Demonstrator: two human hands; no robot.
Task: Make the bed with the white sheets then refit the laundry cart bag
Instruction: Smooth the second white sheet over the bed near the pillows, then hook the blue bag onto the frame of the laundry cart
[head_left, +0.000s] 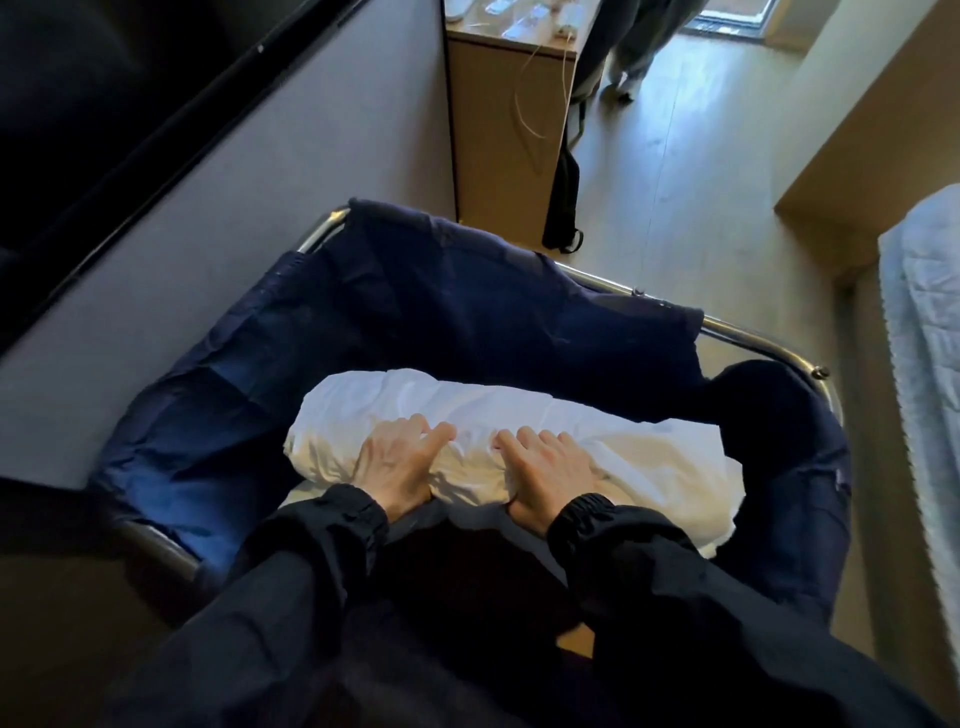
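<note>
We see the white sheets (467, 400) as 1 rolled bundle lying inside the navy laundry cart bag (441, 301), towards its near side. Both of the person's hands are on that bundle. The left hand (402, 462) has its fingers curled over the top and dug into the cloth. The right hand (545, 467) lies just beside it, fingers spread a little across the top and the thumb tucked under the near edge. We take both to be gripping the roll.

We judge this to be the very start of the task: fetching the linen out of the cart. The bed (930, 364) stands at the right edge of view, its quilted mattress bare, well apart from the bundle.

The next move calls for lifting the roll straight up, clear of the bag, with the 2 hands sharing the weight so that it does not unroll, then carrying it right to the bed. The bag hangs loose on the chrome cart frame (753, 338), whose far right rail shows bare, so it may drag upward with the sheets. Refitting it comes last.
</note>
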